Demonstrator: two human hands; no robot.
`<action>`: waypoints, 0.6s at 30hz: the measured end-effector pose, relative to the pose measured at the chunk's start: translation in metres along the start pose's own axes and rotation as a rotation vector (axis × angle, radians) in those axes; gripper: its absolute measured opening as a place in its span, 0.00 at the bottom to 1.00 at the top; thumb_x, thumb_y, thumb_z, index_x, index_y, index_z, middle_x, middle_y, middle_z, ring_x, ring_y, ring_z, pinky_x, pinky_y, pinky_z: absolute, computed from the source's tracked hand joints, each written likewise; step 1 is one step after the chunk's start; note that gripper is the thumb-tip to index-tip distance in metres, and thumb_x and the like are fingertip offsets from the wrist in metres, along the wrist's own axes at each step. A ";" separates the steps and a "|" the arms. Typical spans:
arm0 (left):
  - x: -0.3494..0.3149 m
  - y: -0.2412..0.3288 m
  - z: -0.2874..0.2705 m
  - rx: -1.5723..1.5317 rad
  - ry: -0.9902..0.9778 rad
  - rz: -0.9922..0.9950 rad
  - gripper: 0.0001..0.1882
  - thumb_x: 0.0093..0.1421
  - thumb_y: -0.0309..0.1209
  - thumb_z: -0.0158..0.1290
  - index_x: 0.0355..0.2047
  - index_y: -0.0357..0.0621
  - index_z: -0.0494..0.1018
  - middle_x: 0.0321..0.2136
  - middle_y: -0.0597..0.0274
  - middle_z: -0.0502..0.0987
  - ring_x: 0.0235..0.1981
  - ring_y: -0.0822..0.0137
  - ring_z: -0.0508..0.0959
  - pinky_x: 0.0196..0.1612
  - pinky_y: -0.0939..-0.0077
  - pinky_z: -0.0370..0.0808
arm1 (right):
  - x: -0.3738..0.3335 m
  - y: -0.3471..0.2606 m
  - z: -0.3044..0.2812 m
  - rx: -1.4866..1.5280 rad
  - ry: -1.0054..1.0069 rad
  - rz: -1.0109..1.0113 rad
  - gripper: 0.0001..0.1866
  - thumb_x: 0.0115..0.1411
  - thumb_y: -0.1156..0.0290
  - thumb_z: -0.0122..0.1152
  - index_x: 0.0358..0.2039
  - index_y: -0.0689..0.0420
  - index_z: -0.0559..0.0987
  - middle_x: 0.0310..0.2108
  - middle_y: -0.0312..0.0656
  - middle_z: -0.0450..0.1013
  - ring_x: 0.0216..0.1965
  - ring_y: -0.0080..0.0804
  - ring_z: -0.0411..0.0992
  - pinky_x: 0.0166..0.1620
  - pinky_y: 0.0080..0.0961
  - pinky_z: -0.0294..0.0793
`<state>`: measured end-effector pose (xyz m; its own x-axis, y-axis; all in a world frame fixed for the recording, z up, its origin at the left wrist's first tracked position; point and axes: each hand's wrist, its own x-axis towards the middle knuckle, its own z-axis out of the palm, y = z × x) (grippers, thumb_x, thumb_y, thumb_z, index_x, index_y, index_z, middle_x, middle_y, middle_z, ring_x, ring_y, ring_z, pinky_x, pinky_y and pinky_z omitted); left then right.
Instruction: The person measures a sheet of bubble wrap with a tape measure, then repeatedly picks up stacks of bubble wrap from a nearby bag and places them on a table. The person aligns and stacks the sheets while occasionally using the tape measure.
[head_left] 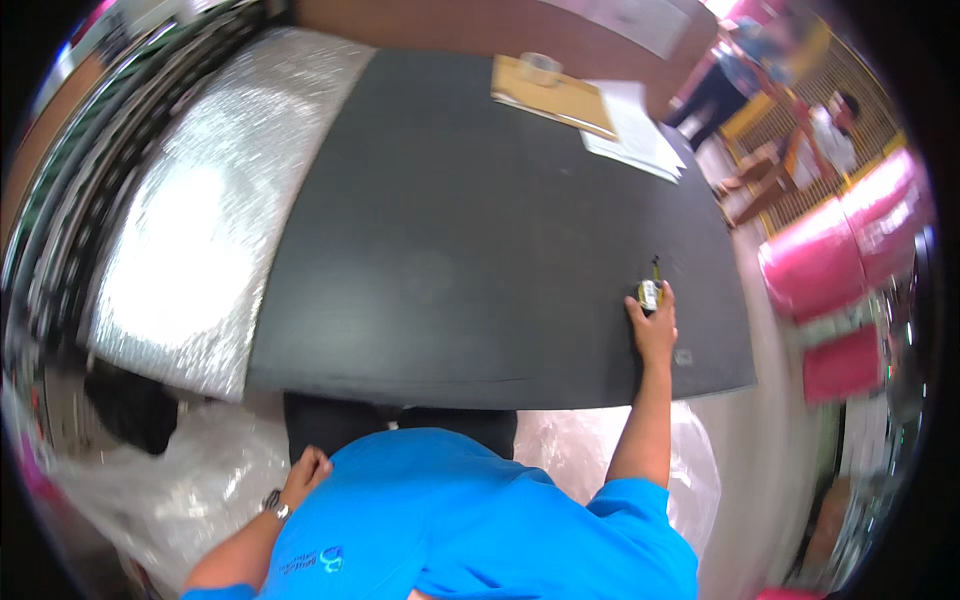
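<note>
Yellow-black tape measure (650, 294) sits between the right hand's (656, 328) fingers (668, 294), dark tip (656, 262) pointing forward; left hand (308, 474) curls well apart, contents unclear.

Nothing can be read: the small print (318, 560) on the blue shirt (470, 510) and the pale label (648, 294) on the tape measure (654, 297) seem too blurred.

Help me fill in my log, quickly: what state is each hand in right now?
Left hand: curled beside the blue shirt; cannot tell if it holds anything.
Right hand: closed around a small yellow-and-black tape measure.
</note>
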<state>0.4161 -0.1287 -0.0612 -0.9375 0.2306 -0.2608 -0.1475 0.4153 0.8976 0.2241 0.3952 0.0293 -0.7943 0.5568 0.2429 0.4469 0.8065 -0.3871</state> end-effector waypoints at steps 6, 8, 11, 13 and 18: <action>0.016 -0.001 -0.020 0.204 0.258 -0.097 0.10 0.56 0.36 0.46 0.28 0.43 0.63 0.20 0.55 0.69 0.22 0.61 0.71 0.26 0.69 0.66 | -0.019 -0.072 0.019 0.472 -0.177 -0.308 0.39 0.42 0.64 0.64 0.54 0.57 0.57 0.50 0.50 0.61 0.50 0.41 0.62 0.52 0.31 0.59; 0.018 -0.010 -0.012 0.147 0.157 -0.022 0.11 0.56 0.38 0.46 0.26 0.44 0.64 0.19 0.55 0.69 0.21 0.60 0.71 0.25 0.68 0.67 | -0.049 -0.129 0.022 0.574 -0.354 -0.423 0.39 0.41 0.65 0.64 0.53 0.59 0.58 0.49 0.51 0.62 0.49 0.40 0.62 0.51 0.29 0.59; 0.033 -0.015 0.000 0.173 0.138 -0.029 0.12 0.55 0.39 0.48 0.24 0.44 0.65 0.18 0.56 0.71 0.21 0.58 0.73 0.24 0.67 0.67 | -0.080 -0.191 0.038 0.450 -0.577 -0.703 0.36 0.37 0.64 0.66 0.48 0.58 0.64 0.43 0.50 0.65 0.47 0.42 0.63 0.51 0.32 0.60; 0.041 -0.012 0.011 0.213 0.225 -0.073 0.13 0.54 0.41 0.47 0.23 0.45 0.66 0.19 0.57 0.72 0.22 0.58 0.73 0.24 0.66 0.68 | -0.098 -0.231 0.045 0.396 -0.670 -0.895 0.37 0.37 0.59 0.64 0.48 0.59 0.64 0.42 0.47 0.65 0.48 0.42 0.59 0.55 0.38 0.51; 0.027 -0.010 0.023 0.206 0.433 -0.148 0.13 0.54 0.42 0.45 0.24 0.46 0.67 0.21 0.59 0.73 0.23 0.58 0.73 0.24 0.64 0.68 | -0.115 -0.295 0.079 0.325 -0.689 -1.183 0.38 0.40 0.57 0.62 0.51 0.58 0.61 0.47 0.46 0.62 0.51 0.41 0.58 0.57 0.46 0.41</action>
<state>0.3994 -0.1066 -0.0857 -0.9625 -0.2123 -0.1691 -0.2643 0.5908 0.7623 0.1507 0.0774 0.0452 -0.7098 -0.6936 0.1230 -0.6567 0.5883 -0.4718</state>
